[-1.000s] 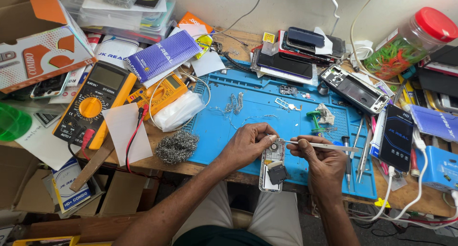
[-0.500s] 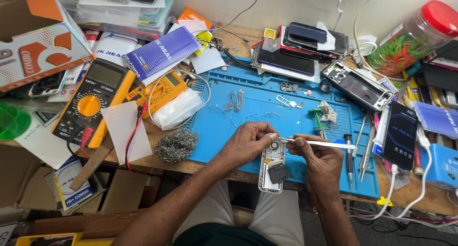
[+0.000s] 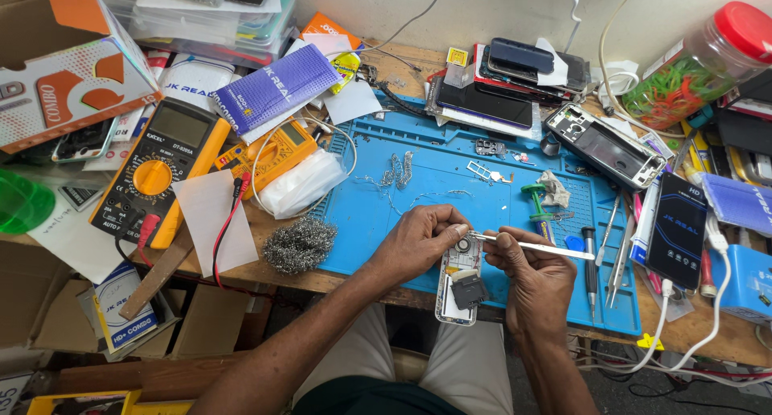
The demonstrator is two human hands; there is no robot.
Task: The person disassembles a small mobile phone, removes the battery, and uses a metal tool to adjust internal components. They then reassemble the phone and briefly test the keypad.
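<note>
An opened phone is pinched at its top by the left hand, its fingers closed on it. Tweezers are gripped by the closed fingers of the right hand, just above the phone.

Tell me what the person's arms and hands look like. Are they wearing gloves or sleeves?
No gloves and no sleeves show. Both forearms are bare up to the bottom edge of the picture, and the left hand and right hand are bare too. I can see no rings, watch or bracelet. The fingernails look short.
</note>
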